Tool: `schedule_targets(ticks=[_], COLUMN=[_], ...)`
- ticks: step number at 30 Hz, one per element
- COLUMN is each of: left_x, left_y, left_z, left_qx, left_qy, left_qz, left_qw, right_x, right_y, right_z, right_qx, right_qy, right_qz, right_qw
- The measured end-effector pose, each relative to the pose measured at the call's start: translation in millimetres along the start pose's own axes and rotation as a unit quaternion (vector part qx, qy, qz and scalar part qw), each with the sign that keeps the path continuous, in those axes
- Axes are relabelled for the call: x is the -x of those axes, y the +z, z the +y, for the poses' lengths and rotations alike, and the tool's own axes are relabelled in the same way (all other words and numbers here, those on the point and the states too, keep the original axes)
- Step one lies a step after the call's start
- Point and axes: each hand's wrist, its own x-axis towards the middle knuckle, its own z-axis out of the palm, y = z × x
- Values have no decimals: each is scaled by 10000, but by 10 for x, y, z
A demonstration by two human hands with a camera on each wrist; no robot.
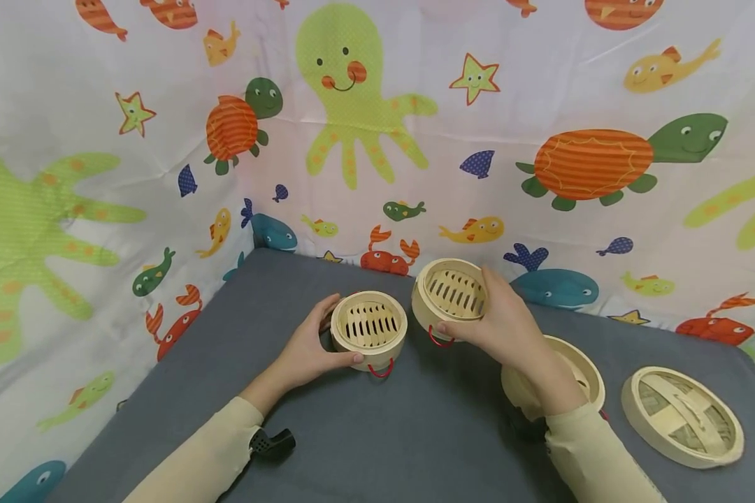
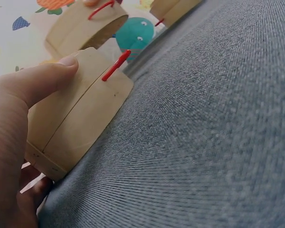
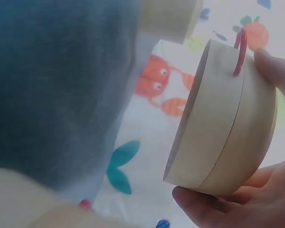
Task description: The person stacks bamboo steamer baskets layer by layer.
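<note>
At the head view's centre, the left hand [image 1: 314, 346] grips a pale round bamboo steamer [image 1: 370, 328]; just upper right, the right hand [image 1: 509, 321] pinches a raised, tilted second round bamboo steamer [image 1: 451, 295].

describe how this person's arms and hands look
Long cream sleeves reach both wrists; the left hand and right hand are ungloved. A black, perforated attachment sits at the left cuff; a dark shape by the right cuff is too shadowed to identify.

Your sleeves [image 1: 195, 447] are cream. Your held baskets [image 1: 377, 351] are pale tan with red loops [image 2: 117, 65]; tablecloth [image 1: 365, 433], grey; backdrop [image 1: 176, 70], white with multicoloured sea-animal print [image 1: 327, 42].
</note>
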Motion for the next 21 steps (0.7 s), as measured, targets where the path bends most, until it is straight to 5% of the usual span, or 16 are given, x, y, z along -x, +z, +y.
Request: schedule_targets(ticks=[6, 14, 21], left_x=[-10, -25, -13], left_y=[-6, -1, -18], left_z=[-11, 20, 31], left_qx=[-5, 44, 7], left_qy=[-12, -78, -183], left_qz=[-35, -91, -107], left_qw=[10000, 9999, 9998], right_x=[-149, -185, -254], right_y=[112, 278, 408], right_z=[-149, -335, -413], right_qx=[-547, -870, -1067], right_qy=[-524, -451, -872], right_qz=[-63, -341, -640], right_qw=[9971, 9946, 9884])
